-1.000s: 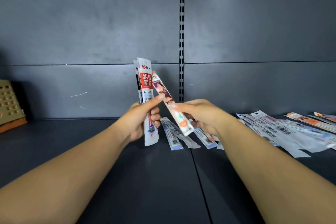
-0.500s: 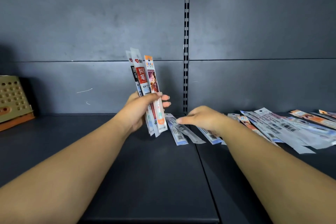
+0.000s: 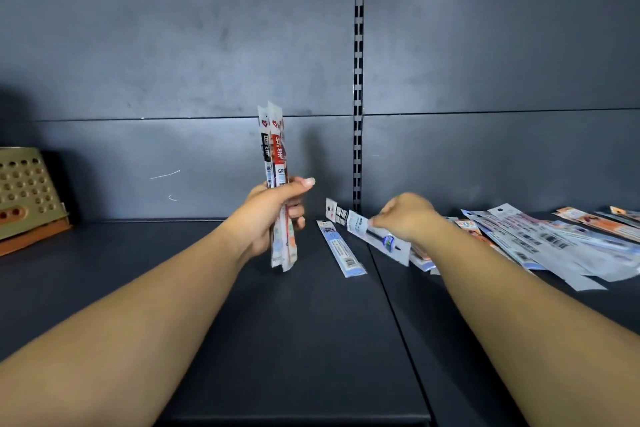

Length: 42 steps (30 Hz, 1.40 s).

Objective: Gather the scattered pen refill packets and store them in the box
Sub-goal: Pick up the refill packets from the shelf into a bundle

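My left hand [image 3: 273,215] grips an upright bundle of refill packets [image 3: 275,156], red, black and white, held above the dark shelf [image 3: 277,340]. My right hand [image 3: 407,218] pinches one white packet with a dark refill [image 3: 363,229], its left end lifted off the shelf. A blue-edged packet [image 3: 341,248] lies flat between my hands. Several more packets [image 3: 540,239] are spread over the shelf to the right, some overlapping. The tan perforated box [image 3: 24,191] with an orange base stands at the far left.
The dark back wall [image 3: 173,62] closes the shelf behind, with a slotted upright rail [image 3: 358,80] near the middle. A seam [image 3: 391,305] runs between two shelf panels under my right arm.
The orange packet went from my right hand into the left-hand bundle. My right hand then dropped to the shelf and took hold of a white packet, lifting one end.
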{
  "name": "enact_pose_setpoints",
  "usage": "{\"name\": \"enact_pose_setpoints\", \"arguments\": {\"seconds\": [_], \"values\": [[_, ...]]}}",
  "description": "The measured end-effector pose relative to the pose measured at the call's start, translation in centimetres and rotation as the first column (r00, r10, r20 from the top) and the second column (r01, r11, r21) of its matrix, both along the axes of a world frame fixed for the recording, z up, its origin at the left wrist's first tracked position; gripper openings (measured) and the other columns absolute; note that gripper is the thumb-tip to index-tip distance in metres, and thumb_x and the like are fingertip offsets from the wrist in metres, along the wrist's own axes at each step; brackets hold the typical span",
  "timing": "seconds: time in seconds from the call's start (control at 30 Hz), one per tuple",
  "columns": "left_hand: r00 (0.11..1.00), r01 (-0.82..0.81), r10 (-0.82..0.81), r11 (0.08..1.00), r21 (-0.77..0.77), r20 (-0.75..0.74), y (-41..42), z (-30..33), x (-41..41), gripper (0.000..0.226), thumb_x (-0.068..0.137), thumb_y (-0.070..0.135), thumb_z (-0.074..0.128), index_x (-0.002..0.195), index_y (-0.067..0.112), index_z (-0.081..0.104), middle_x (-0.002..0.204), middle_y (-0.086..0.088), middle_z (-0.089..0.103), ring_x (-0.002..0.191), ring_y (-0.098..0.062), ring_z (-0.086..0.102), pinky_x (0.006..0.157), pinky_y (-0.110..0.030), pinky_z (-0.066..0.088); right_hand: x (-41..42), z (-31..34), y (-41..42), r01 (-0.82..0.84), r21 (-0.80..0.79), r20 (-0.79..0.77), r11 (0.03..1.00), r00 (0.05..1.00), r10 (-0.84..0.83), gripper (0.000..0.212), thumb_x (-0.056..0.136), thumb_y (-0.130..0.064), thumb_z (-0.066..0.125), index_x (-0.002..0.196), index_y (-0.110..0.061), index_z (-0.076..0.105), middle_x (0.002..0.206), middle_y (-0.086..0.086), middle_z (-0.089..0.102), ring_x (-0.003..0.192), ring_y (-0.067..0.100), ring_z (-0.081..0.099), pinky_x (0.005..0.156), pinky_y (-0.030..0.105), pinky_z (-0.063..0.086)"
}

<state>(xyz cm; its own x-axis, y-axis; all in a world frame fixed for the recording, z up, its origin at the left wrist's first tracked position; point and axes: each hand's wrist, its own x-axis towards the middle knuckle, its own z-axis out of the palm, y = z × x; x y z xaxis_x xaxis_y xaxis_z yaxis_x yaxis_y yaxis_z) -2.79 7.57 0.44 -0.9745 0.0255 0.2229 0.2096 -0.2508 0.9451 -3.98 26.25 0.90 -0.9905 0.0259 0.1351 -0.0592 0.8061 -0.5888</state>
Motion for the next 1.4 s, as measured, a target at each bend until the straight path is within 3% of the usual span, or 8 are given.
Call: {"name": "enact_pose_setpoints", "arguments": {"seconds": [0.1,0.23,0.4,0.7,0.93,1.03,1.13,1.4], "values": [[0.999,0.028,-0.03,0.994,0.109,0.019,-0.2,0.2,-0.1,0.018,0.081,0.015,0.062,0.069,0.018,0.049,0.037,0.009,0.031,0.032,-0.005,0.031,0.042,-0.018,0.038,-0.1,0.6,-0.2,-0.015,-0.289,-0.095,0.957,0.995,-0.013,0.027,0.086,-0.023,0.058,0.1,-0.002,0.068,0.091,0.014,0.065,0.078,0.025,0.055,0.067,0.025,0.041],[0.996,0.082,-0.088,0.982,0.169,0.029,-0.5,0.7,-0.2,0.032,0.063,0.028,0.069,0.088,0.016,0.054,0.037,0.008,0.034,0.033,-0.005,0.034,0.042,-0.018,0.04,1.2,1.4,-2.0,-0.155,-0.785,-0.097,0.599,0.987,0.129,0.015,0.084,-0.018,0.063,0.089,-0.005,0.065,0.072,0.007,0.066,0.059,0.019,0.059,0.062,0.031,0.052],[0.987,0.158,-0.158,0.986,0.054,-0.01,0.0,0.7,0.5,0.023,0.063,0.037,0.066,0.063,0.018,0.053,0.046,0.006,0.042,0.043,-0.007,0.041,0.052,-0.021,0.041,2.4,1.1,-4.2,-0.217,-0.882,-0.086,0.418,0.947,0.308,0.018,0.085,-0.013,0.061,0.098,-0.001,0.065,0.087,0.014,0.068,0.075,0.026,0.062,0.075,0.037,0.054],[0.968,0.252,-0.25,0.964,0.087,-0.036,0.2,1.0,1.3,0.032,0.065,0.035,0.058,0.09,0.017,0.068,0.08,-0.005,0.065,0.075,-0.022,0.063,0.074,-0.035,0.053,1.9,0.1,-4.6,-0.214,-0.913,-0.038,0.348,0.892,0.45,0.012,0.082,-0.02,0.064,0.092,-0.014,0.066,0.085,0.004,0.065,0.089,0.022,0.053,0.101,0.044,0.041],[0.984,0.161,-0.155,0.984,0.07,-0.093,-0.5,1.5,1.0,0.009,0.064,0.014,0.065,0.062,0.02,0.059,0.056,0.005,0.058,0.054,-0.01,0.057,0.053,-0.019,0.05,2.5,-0.5,-4.6,-0.309,-0.697,-0.016,0.647,0.909,0.416,0.01,0.082,-0.028,0.065,0.082,-0.019,0.066,0.077,-0.003,0.065,0.068,0.009,0.054,0.063,0.02,0.044],[0.982,0.023,-0.045,0.992,-0.121,-0.182,-1.2,1.5,0.2,0.02,0.073,0.0,0.063,0.071,0.017,0.054,0.054,0.006,0.064,0.056,-0.008,0.065,0.058,-0.022,0.054,1.5,-0.7,-3.7,-0.243,-0.127,-0.057,0.962,0.97,0.238,0.038,0.081,-0.045,0.061,0.095,-0.012,0.07,0.106,0.007,0.066,0.105,0.023,0.056,0.085,0.032,0.046],[0.99,0.019,-0.053,0.969,-0.248,-0.13,-1.6,0.2,-0.1,0.02,0.08,-0.005,0.057,0.081,0.014,0.055,0.053,0.003,0.065,0.053,-0.011,0.065,0.06,-0.025,0.056,1.3,-0.9,-3.1,-0.135,0.303,0.1,0.943,0.989,0.109,0.063,0.076,-0.066,0.051,0.109,-0.013,0.063,0.125,0.012,0.052,0.123,0.031,0.038,0.088,0.035,0.034],[0.99,0.13,-0.124,0.985,-0.111,0.064,-1.1,-0.3,-0.3,0.015,0.086,0.01,0.052,0.074,0.018,0.049,0.044,0.007,0.04,0.037,-0.006,0.039,0.045,-0.019,0.039,0.6,-1.0,-3.2,-0.152,0.189,0.184,0.97,0.976,0.117,0.026,0.08,-0.033,0.06,0.086,-0.009,0.051,0.097,0.008,0.055,0.091,0.025,0.054,0.069,0.027,0.039]]}}
